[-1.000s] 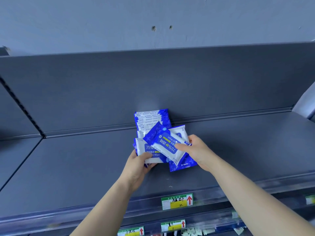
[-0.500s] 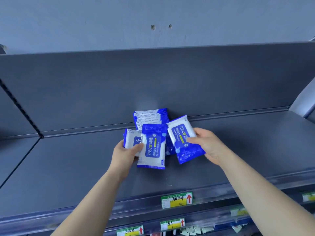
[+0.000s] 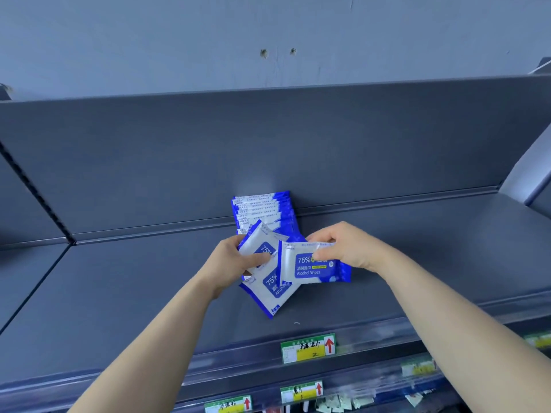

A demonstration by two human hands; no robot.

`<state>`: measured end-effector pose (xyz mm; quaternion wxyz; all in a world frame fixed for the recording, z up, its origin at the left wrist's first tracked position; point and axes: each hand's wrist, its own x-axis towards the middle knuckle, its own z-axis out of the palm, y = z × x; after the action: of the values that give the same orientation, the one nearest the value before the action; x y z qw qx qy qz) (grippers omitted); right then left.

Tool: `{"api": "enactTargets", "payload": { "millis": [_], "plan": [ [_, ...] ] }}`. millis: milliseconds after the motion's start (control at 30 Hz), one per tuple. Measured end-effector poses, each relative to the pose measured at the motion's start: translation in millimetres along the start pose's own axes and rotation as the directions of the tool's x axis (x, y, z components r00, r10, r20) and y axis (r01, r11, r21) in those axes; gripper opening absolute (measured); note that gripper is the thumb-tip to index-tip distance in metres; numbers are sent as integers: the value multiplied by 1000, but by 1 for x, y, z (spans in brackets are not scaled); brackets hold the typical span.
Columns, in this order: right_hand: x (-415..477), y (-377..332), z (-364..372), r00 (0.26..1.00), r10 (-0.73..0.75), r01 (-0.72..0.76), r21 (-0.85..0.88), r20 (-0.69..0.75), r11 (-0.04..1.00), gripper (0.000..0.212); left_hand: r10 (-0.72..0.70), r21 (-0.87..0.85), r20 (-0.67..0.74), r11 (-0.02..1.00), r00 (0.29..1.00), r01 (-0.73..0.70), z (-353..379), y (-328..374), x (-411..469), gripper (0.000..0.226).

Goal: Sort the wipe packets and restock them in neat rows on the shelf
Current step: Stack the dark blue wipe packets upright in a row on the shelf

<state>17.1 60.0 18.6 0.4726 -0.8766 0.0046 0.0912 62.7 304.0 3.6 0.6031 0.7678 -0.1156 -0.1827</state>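
On the grey shelf (image 3: 119,293), mid-width, a row of wipe packets (image 3: 262,210) stood on edge against the back panel (image 3: 268,144); at 6 o'clock from that row both hands worked just above the shelf; left hand (image 3: 229,263) had its fingers curled round two fanned packets, thumb pressed on the upper packet (image 3: 258,244); lower packet (image 3: 271,293) tilted, one corner pointing to 6 o'clock; right hand (image 3: 348,248), at 3 o'clock of the left, pinched the top edge of a third packet (image 3: 310,268), label side up, reading "Alcohol Wipes"; it overlapped the left-hand pair; price label (image 3: 307,348) sat on the front rail at 6 o'clock.
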Motion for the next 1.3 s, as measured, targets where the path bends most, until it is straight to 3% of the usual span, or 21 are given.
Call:
{"api": "enactTargets", "payload": {
  "millis": [200, 367, 433, 500, 633, 800, 900, 1000, 1067, 1133, 1300],
  "plan": [
    [-11, 21, 8, 987, 99, -105, -43, -127, 994, 13, -87, -333, -67, 941, 994, 60, 12, -26, -18, 16],
    [-14, 36, 22, 949, 184, -93, 330, -257, 939, 15, -80, -280, -52, 958, 995, 63, 10, -41, -24, 23],
    [-12, 36, 32, 956, 175, -81, 364, -234, 928, 17, -75, -268, -5, 961, 997, 71, 12, -41, -24, 38],
    [-9, 33, 40, 970, 123, -57, 291, -212, 955, 19, -36, -212, 38, 976, 999, 44, 16, -41, -24, 63],
    [-1, 29, 44, 994, -13, 18, 41, -107, 999, 27, -48, -16, 16, 999, 999, 48, 21, -47, -23, 88],
    [2, 24, 27, 998, 42, -38, -76, 47, 996, 53, -28, 142, 93, 990, 995, 14, 7, -50, -21, 81],
    [6, 21, 21, 999, 27, -23, -109, 38, 994, 44, 9, 110, 75, 994, 997, -17, 5, -44, -21, 58],
    [13, 18, 28, 999, -33, 29, -95, -37, 995, 37, 10, -40, 81, 999, 997, -6, 10, -43, -20, 46],
    [17, 13, 36, 996, -81, 78, -103, -29, 992, 38, 7, -61, 87, 998, 996, -1, 16, -41, -20, 59],
    [18, 11, 39, 995, -98, 100, -131, 21, 986, 43, -7, 61, 82, 998, 997, 2, 19, -38, -20, 74],
    [9, 14, 30, 990, -9, 36, -194, 141, 980, 70, -30, 243, 144, 970, 989, -6, 13, -41, -21, 87]
  ]
}}
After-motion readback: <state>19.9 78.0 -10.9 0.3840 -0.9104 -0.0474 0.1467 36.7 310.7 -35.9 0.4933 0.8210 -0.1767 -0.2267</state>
